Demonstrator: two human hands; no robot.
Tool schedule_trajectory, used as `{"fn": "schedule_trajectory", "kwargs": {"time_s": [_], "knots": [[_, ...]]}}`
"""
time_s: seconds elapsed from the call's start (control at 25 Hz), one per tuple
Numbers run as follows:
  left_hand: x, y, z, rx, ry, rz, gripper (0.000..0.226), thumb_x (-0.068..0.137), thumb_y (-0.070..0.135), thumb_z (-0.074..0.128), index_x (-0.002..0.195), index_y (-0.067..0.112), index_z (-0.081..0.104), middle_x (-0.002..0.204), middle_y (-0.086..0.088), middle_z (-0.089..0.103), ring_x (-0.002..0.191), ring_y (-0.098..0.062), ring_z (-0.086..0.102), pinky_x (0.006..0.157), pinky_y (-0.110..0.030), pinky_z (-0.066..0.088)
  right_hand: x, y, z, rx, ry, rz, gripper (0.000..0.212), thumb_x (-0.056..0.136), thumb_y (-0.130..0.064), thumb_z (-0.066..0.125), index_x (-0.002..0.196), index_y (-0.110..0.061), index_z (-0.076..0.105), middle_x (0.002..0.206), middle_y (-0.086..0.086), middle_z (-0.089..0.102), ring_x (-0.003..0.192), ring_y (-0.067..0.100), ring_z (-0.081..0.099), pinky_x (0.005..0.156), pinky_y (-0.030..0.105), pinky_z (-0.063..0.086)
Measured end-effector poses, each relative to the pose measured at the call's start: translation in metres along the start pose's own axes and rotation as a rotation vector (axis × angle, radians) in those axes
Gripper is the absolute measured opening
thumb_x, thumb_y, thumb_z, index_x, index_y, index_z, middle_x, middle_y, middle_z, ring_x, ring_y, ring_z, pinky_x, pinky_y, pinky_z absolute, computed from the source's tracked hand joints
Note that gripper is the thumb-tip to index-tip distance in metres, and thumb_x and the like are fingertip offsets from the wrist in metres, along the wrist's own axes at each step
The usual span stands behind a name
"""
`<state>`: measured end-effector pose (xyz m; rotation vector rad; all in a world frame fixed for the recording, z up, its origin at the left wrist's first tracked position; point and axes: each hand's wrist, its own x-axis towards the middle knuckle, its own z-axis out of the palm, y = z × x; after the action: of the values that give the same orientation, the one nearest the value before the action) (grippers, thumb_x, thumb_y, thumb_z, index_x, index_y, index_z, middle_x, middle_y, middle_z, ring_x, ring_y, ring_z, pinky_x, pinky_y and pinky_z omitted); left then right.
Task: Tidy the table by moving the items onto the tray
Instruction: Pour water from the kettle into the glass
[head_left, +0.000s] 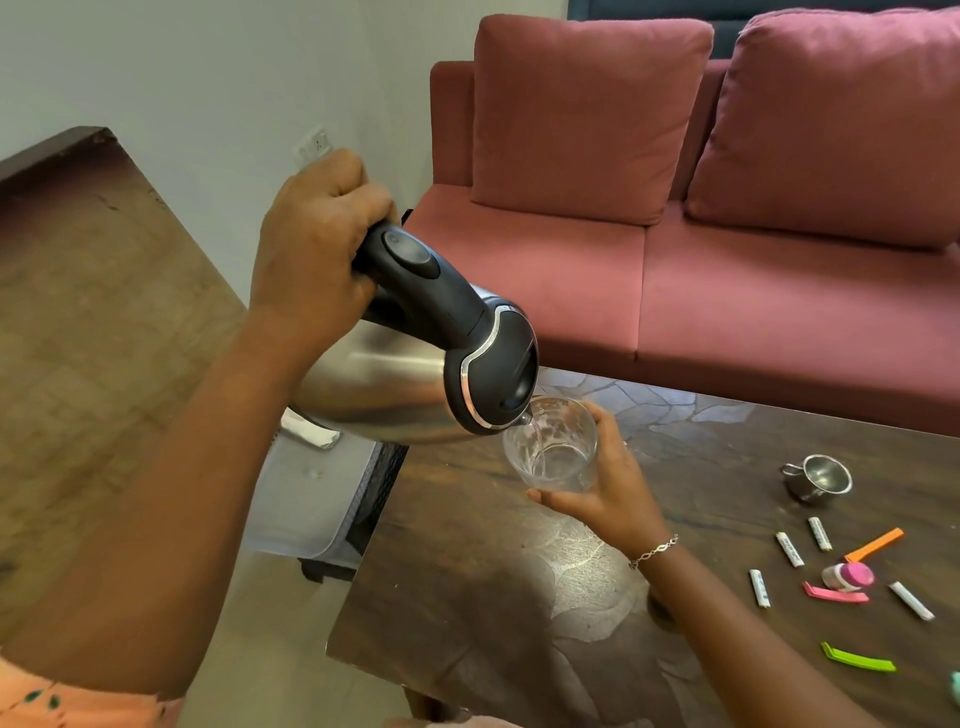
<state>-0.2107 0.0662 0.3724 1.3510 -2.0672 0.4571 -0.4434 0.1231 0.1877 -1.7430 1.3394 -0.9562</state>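
Left hand (311, 249) grips kettle (395, 384) handle, kettle tipped, spout at glass (550, 452) rim. Right hand (608, 483) wraps glass over table (493, 597). Pouring, so tidying looks unstarted. Cup (818, 478), sachets (789, 548) and clips (857, 662) lie on table's right side. Tray (306, 499) sits just off table's left edge. Next: level kettle, carry both to tray.

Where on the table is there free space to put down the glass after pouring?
The table is bare at its near left part, between its left edge and the right hand holding the glass, and along the far edge by the sofa. The right side is crowded: steel cup, sachets, clips.
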Motion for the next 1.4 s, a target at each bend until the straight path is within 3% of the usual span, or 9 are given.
{"fn": "schedule_trajectory", "kwargs": {"time_s": [0.16,0.48,0.76,0.92,1.4], "knots": [[0.0024,0.0026,-0.0008,0.021,0.0,0.009,0.012,0.065,-0.008,0.053,0.074,-0.004,0.059,0.076,-0.021,0.05,0.069,-0.034,0.048,0.06,-0.03,0.03,0.0011,0.0012,-0.0018,-0.005,0.0,0.003,0.087,0.057,-0.022,0.086,0.125,-0.02,0.033,0.123,0.001,0.048,0.11,0.013,0.048,0.084,0.005,0.034],[0.0083,0.0033,-0.0014,0.046,0.017,0.013,0.012,0.066,-0.007,0.052,0.074,-0.003,0.059,0.077,-0.018,0.05,0.073,-0.033,0.047,0.06,-0.023,0.022,0.0019,0.0046,-0.0044,-0.02,0.009,0.023,0.09,0.055,-0.026,0.086,0.127,-0.02,0.032,0.125,0.001,0.046,0.109,0.009,0.046,0.085,0.001,0.031],[0.0085,0.0008,0.0039,0.033,0.037,0.037,0.009,0.067,-0.007,0.054,0.073,-0.002,0.058,0.076,-0.019,0.051,0.073,-0.022,0.039,0.061,-0.019,0.019,0.0009,0.0067,-0.0059,-0.018,0.018,0.017,0.09,0.055,-0.025,0.086,0.127,-0.019,0.033,0.126,0.004,0.047,0.112,0.017,0.048,0.089,0.016,0.037],[0.0084,0.0021,0.0053,0.059,0.042,0.062,0.008,0.068,-0.003,0.053,0.075,-0.001,0.058,0.076,-0.018,0.052,0.073,-0.025,0.041,0.062,-0.026,0.023,0.0006,0.0079,-0.0072,-0.023,0.024,0.013,0.09,0.054,-0.024,0.087,0.126,-0.018,0.033,0.125,0.003,0.047,0.11,0.015,0.049,0.086,0.008,0.034],[0.0061,0.004,0.0034,0.151,0.029,0.121,0.012,0.074,0.005,0.05,0.076,-0.001,0.06,0.077,-0.018,0.055,0.07,-0.032,0.048,0.057,-0.03,0.03,-0.0012,0.0066,-0.0068,-0.023,0.024,-0.006,0.087,0.055,-0.025,0.086,0.121,-0.028,0.029,0.123,0.001,0.047,0.109,0.013,0.049,0.085,0.007,0.034]]}}
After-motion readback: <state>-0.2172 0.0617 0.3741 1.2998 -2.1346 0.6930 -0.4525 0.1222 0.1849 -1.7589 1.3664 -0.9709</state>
